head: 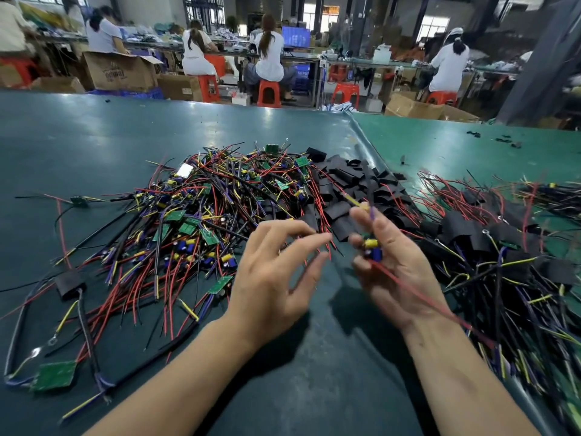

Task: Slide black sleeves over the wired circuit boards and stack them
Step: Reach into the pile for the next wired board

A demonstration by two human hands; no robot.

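My right hand (397, 265) grips a wired circuit board (372, 247) with blue and yellow parts; its red wire trails back over my wrist and a yellow and a purple wire stick up past my fingertips. My left hand (276, 272) hovers just left of it, fingers spread and curled, pinching at thin red wire ends. A big heap of bare wired boards (201, 215) lies ahead on the left. Loose black sleeves (355, 187) are piled behind my hands. Sleeved boards with wires (490, 247) lie stacked on the right.
The green table (94, 146) stretches far left and back, with a seam to a lighter mat (456, 143) on the right. One sleeved board (67, 284) and a bare green board (56, 376) lie near left. People sit at benches beyond the far edge.
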